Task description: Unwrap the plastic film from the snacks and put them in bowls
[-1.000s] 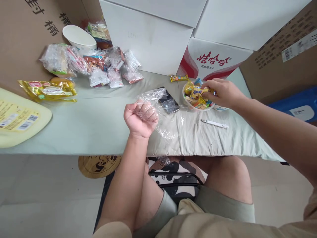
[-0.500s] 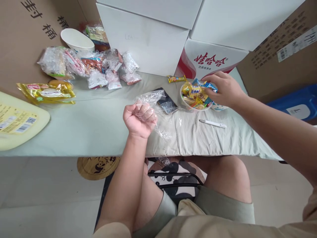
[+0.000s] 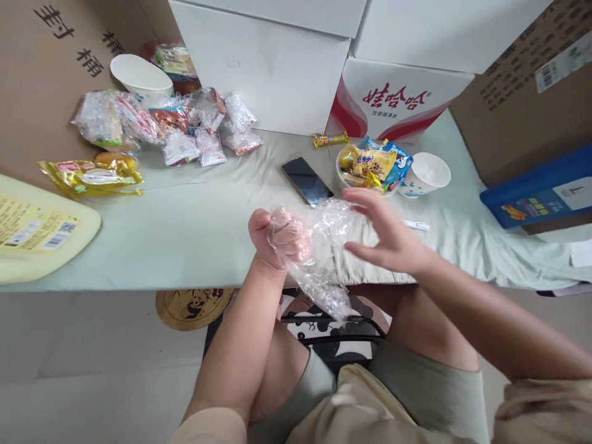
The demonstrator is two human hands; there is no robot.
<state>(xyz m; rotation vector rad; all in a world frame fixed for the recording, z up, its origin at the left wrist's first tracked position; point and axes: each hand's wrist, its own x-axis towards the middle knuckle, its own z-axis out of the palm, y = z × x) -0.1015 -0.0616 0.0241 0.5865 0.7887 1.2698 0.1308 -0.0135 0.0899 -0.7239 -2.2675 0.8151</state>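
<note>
My left hand is closed in a fist around a clear plastic bag, whose loose end hangs over the near edge of the cloth. Close to the bag's right side, my right hand has thumb and fingers spread, with nothing between them. Beyond it sits a clear bowl of wrapped snacks, in yellow and blue packets. A dark phone lies behind the bag. A small white tool shows partly from behind my right hand.
A white paper cup stands right of the bowl. Several plastic-wrapped bundles, a yellow snack packet and a pale yellow jug occupy the left. White boxes line the back; a blue package is at far right.
My right hand has left the snack bowl, moving left and nearer to the bag. A blue packet now rests on the bowl's top. My left hand and the bag have shifted slightly right and nearer.
</note>
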